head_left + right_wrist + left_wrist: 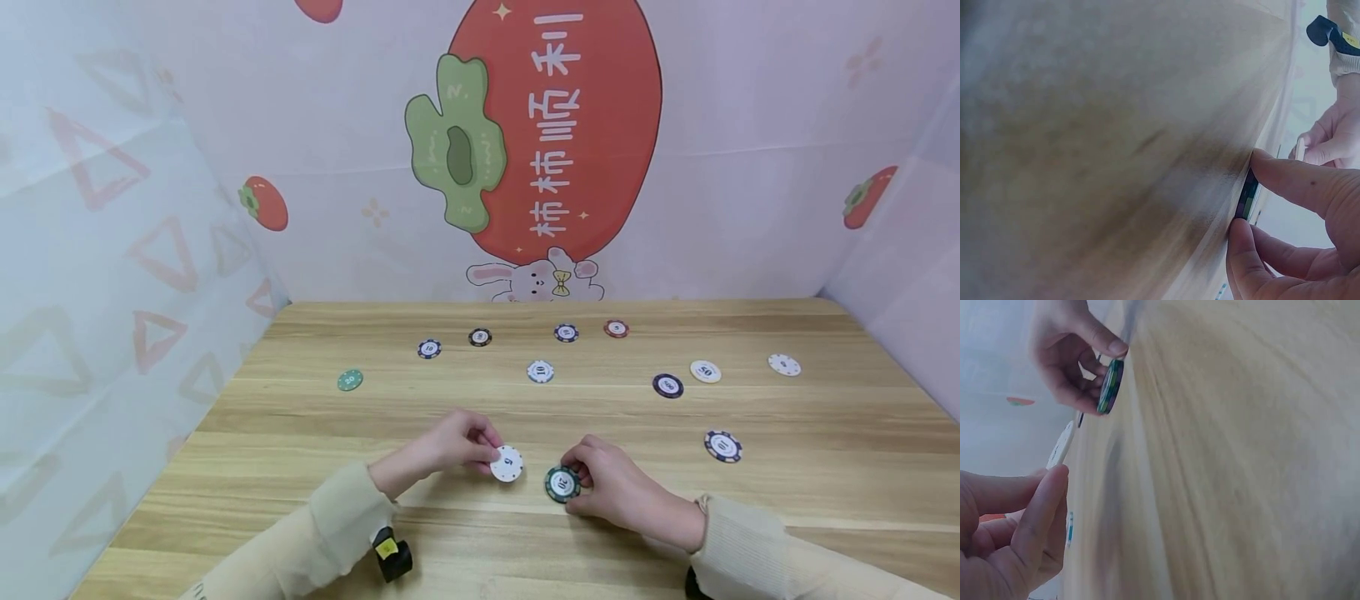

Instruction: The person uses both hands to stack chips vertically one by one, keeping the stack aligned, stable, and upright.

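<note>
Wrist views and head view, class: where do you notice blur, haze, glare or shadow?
Head view: green chip sharp enough to read 20; left wrist: shadow streak on the tabletop, haze toward lower right; right wrist: tabletop blurred at left, pale sheen near that chip.

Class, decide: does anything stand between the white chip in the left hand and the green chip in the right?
Nothing visible does: only wooden tabletop shows between the white chip in the left hand and the green chip in the right hand.
</note>
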Demonstrator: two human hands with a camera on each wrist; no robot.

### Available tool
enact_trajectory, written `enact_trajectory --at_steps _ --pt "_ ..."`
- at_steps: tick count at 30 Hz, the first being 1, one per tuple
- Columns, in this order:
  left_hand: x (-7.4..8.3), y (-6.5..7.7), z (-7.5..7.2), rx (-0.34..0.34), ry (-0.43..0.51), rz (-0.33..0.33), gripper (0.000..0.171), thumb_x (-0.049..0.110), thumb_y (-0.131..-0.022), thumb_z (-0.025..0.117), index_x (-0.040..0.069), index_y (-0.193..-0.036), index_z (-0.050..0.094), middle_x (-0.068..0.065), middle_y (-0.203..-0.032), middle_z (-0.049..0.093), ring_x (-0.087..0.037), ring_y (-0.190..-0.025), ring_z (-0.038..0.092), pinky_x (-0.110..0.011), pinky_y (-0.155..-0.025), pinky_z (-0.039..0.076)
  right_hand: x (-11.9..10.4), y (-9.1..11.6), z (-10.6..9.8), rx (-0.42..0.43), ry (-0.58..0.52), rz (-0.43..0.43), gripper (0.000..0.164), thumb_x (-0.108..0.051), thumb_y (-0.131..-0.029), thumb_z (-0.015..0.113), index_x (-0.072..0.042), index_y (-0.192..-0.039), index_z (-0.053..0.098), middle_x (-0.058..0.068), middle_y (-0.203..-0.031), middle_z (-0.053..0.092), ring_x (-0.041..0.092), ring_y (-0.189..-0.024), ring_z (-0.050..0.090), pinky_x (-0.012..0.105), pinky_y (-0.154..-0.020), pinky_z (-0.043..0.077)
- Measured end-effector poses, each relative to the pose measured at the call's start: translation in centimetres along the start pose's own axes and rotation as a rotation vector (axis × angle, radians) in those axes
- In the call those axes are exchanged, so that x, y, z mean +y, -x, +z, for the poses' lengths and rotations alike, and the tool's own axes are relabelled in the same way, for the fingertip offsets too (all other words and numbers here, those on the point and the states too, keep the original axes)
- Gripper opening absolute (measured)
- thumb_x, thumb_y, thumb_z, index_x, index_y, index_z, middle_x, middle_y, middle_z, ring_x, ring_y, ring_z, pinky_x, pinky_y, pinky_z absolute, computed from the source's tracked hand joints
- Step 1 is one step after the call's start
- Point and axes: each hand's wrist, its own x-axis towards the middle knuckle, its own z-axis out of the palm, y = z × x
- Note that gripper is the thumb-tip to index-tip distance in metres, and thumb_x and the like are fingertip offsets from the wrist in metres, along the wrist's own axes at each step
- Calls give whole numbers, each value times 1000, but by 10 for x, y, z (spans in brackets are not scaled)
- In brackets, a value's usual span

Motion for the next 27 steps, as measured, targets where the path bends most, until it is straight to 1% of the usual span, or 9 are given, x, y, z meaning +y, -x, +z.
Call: enact_trajectory --at_steps 4,8,12,22,27 --pt "1 -3 8 5 30 -10 12 -4 -81 63 -9 -91 60 -7 -75 58 -9 -60 57 -28 -63 54 0 0 0 -4 -3 4 40 -8 -60 81 1 -94 62 -3 -80 48 8 -70 45 21 -61 42" --pt "3 -6 17 -2 93 -19 14 -6 -81 61 -12 -93 59 -9 -77 58 -8 -59 57 -27 -63 54 0 -1 0 -11 -6 8 39 -8 -61 80 0 -94 62 -2 -81 48 9 -71 45 21 -61 42" --pt "3 -8 25 2 132 -33 14 -8 -80 61 -13 -94 58 -9 -76 58 -8 -59 57 -26 -63 54 1 -1 0 -9 -5 1 39 -8 -61 80 0 -94 62 -3 -80 48 9 -71 45 21 -61 42" --pt "4 -13 43 13 141 -82 10 -7 -81 61 -10 -91 58 -8 -75 56 -10 -59 56 -24 -61 53 1 -1 0 -10 -6 11 39 -8 -60 80 0 -94 62 -2 -80 47 9 -70 44 20 -60 40" --pt "6 -14 49 32 165 -87 10 -7 -81 61 -10 -90 58 -9 -75 57 -10 -58 56 -25 -61 53 1 -1 0 -10 -10 10 40 -8 -60 80 0 -94 62 -3 -79 47 9 -70 44 20 -60 40"
